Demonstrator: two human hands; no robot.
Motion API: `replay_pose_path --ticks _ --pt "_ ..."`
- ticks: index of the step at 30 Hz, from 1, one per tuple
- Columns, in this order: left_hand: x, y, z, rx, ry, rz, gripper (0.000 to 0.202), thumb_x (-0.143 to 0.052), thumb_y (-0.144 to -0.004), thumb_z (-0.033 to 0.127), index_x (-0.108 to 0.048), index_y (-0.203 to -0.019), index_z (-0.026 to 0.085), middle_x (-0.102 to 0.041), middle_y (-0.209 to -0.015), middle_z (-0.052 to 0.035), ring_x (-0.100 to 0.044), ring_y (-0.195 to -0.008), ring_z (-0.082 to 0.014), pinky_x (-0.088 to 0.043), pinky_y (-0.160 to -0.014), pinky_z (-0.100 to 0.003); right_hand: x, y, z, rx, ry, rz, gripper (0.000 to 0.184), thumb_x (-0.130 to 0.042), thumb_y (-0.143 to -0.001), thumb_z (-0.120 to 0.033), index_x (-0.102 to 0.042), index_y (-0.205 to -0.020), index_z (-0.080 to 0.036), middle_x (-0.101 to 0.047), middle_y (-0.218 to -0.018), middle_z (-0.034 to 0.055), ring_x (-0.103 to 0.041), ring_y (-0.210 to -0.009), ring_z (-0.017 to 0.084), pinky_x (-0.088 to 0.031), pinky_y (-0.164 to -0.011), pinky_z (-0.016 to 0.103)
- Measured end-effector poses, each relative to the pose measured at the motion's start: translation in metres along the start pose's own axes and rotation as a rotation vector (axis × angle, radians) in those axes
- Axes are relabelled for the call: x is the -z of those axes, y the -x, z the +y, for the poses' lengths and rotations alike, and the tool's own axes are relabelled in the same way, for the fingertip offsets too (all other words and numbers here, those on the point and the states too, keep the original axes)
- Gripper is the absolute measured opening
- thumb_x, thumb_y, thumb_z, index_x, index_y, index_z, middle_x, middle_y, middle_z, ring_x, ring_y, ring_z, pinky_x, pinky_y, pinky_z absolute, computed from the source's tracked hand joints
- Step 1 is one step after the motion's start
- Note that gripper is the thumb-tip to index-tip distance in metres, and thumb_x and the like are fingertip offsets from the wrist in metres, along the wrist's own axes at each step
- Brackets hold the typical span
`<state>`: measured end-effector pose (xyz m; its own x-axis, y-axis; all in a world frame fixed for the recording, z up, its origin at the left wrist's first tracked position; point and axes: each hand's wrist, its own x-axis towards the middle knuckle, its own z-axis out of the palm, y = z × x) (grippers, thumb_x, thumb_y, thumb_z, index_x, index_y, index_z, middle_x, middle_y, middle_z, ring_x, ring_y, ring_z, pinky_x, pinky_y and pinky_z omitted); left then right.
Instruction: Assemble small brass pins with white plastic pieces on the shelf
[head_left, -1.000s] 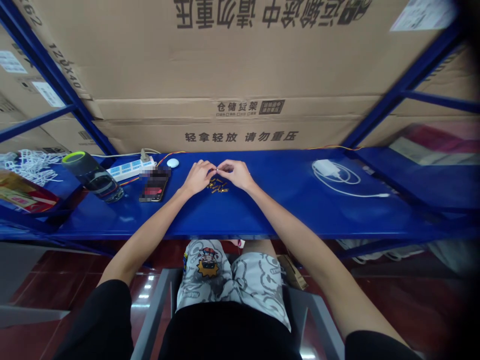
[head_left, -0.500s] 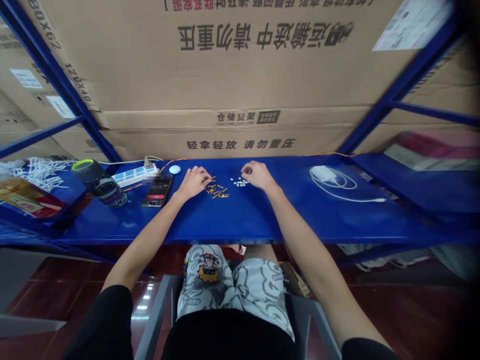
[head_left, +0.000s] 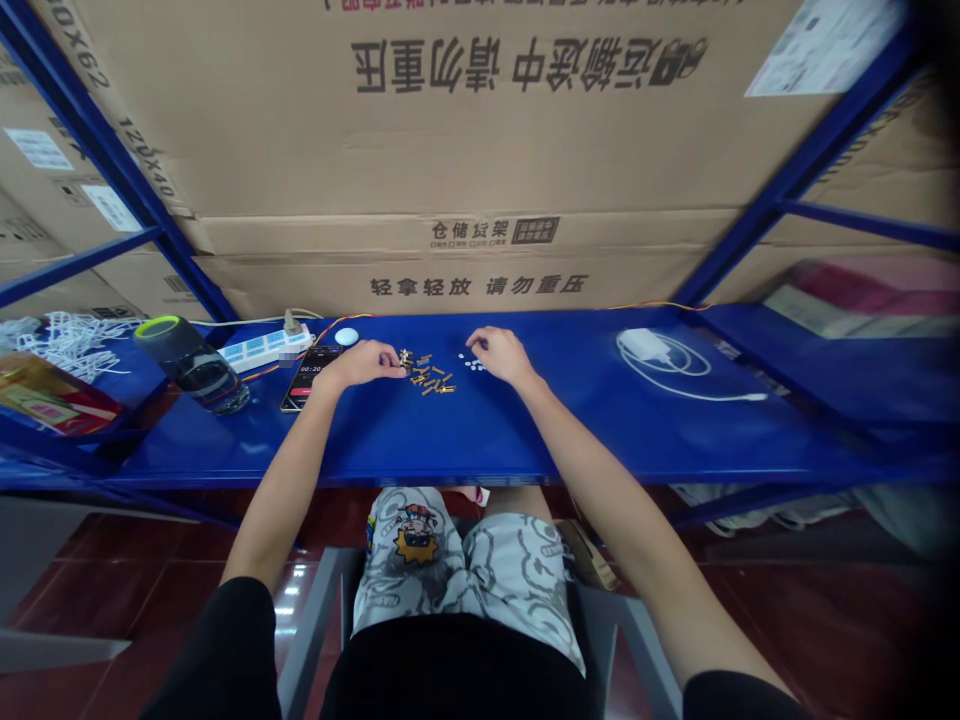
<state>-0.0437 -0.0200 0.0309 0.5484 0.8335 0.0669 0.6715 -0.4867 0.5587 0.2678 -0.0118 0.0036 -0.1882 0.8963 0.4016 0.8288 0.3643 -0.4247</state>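
Flanking a small scatter of parts on the blue table (head_left: 465, 435), both bare hands are working close in. Left hand (head_left: 367, 362) is sitting at the left edge of the brass-coloured pieces (head_left: 429, 377); its fingers are bending inward and a piece or two is showing right at the tips, but can't tell if anything is being gripped. Most of the brass is lying to the right of those fingers, slim pieces, long axes pointing in mixed directions. Right hand (head_left: 501, 352) is staying out on the other side, fingers bent, tips close together; can't tell if they're holding something. Small white pieces (head_left: 472, 364) are lying just nearside of its fingertips, right of the brass. Left is being the nearer hand to brass, right to white. Phone (head_left: 300, 385) is lying beside the left wrist.
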Motion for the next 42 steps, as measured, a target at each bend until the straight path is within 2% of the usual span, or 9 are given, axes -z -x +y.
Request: replay_pose_path --ticks 3,7,12,16,21,25,33,37,42 --pt "-0.001 0.002 -0.001 0.034 0.005 0.003 0.028 -0.078 -0.074 0.042 -0.076 -0.092 0.021 -0.074 -0.076 -0.0023 -0.064 -0.065 -0.0159 -0.043 -0.061 -0.025 -0.003 0.000 -0.001 0.016 -0.008 0.005 0.024 -0.057 -0.087 -0.014 -0.078 -0.091 -0.024 -0.075 -0.093 0.0042 -0.066 -0.081 0.020 -0.050 -0.077 0.032" --pt "-0.004 0.001 0.002 -0.008 0.002 -0.008 0.021 -0.074 -0.078 0.038 -0.077 -0.091 0.022 -0.077 -0.083 -0.0031 -0.066 -0.071 -0.0169 -0.046 -0.068 -0.027 -0.003 0.000 -0.001 0.024 -0.020 0.018 0.024 -0.056 -0.087 -0.014 -0.078 -0.091 -0.023 -0.075 -0.094 0.0041 -0.066 -0.081 0.020 -0.050 -0.078 0.032" --pt "-0.005 -0.001 0.004 -0.028 -0.001 0.024 0.022 -0.075 -0.077 0.033 -0.075 -0.095 0.021 -0.076 -0.082 -0.0025 -0.066 -0.069 -0.0158 -0.046 -0.068 -0.026 -0.003 0.001 -0.003 0.039 -0.036 0.024 0.025 -0.055 -0.087 -0.014 -0.078 -0.093 -0.023 -0.075 -0.093 0.0043 -0.065 -0.080 0.019 -0.050 -0.078 0.033" --pt "-0.005 -0.002 0.006 -0.062 0.012 -0.003 0.016 -0.071 -0.079 0.031 -0.078 -0.090 0.022 -0.077 -0.085 -0.0030 -0.067 -0.072 -0.0163 -0.046 -0.071 -0.027 -0.004 0.001 -0.006 0.045 -0.042 0.004 0.025 -0.056 -0.087 -0.013 -0.078 -0.093 -0.024 -0.075 -0.093 0.0038 -0.065 -0.078 0.019 -0.050 -0.078 0.033" --pt "-0.008 -0.003 0.002 -0.022 0.071 -0.012 0.014 -0.072 -0.078 0.032 -0.078 -0.084 0.022 -0.079 -0.089 -0.0053 -0.070 -0.080 -0.0189 -0.049 -0.077 -0.029 -0.005 0.002 -0.010 0.072 -0.069 -0.025 0.025 -0.055 -0.088 -0.013 -0.078 -0.093 -0.024 -0.074 -0.094 0.0035 -0.064 -0.078 0.018 -0.049 -0.078 0.032" --pt "-0.009 -0.003 -0.003 -0.023 0.070 -0.031 0.016 -0.071 -0.080 0.034 -0.077 -0.085 0.021 -0.079 -0.087 -0.0064 -0.071 -0.079 -0.0194 -0.050 -0.075 -0.029 -0.008 0.006 -0.021 0.183 -0.106 -0.082 0.025 -0.054 -0.090 -0.014 -0.077 -0.096 -0.023 -0.073 -0.094 0.0035 -0.064 -0.080 0.018 -0.048 -0.079 0.030" --pt "-0.007 -0.001 0.011 -0.090 -0.019 -0.023 0.017 -0.065 -0.082 0.031 -0.078 -0.085 0.020 -0.078 -0.086 -0.0052 -0.070 -0.076 -0.0179 -0.048 -0.072 -0.027 -0.018 0.019 -0.055 0.481 -0.035 -0.183 0.026 -0.055 -0.099 -0.027 -0.072 -0.118 -0.023 -0.070 -0.110 0.0089 -0.061 -0.106 0.025 -0.046 -0.093 0.037" --pt "-0.009 -0.002 0.016 -0.065 -0.076 -0.001 0.016 -0.065 -0.075 0.025 -0.079 -0.081 0.020 -0.077 -0.083 -0.0038 -0.068 -0.073 -0.0170 -0.047 -0.070 -0.027 -0.019 0.021 -0.059 0.502 0.000 -0.174 0.026 -0.053 -0.101 -0.029 -0.072 -0.119 -0.023 -0.069 -0.112 0.0093 -0.060 -0.107 0.025 -0.045 -0.093 0.038" --pt "-0.013 -0.002 0.018 -0.002 -0.155 0.041 0.013 -0.065 -0.072 0.022 -0.077 -0.075 0.020 -0.075 -0.077 -0.0032 -0.067 -0.071 -0.0176 -0.047 -0.070 -0.028 -0.016 0.017 -0.051 0.436 0.007 -0.135 0.025 -0.053 -0.101 -0.027 -0.073 -0.116 -0.025 -0.068 -0.113 0.0085 -0.059 -0.110 0.026 -0.045 -0.097 0.040"
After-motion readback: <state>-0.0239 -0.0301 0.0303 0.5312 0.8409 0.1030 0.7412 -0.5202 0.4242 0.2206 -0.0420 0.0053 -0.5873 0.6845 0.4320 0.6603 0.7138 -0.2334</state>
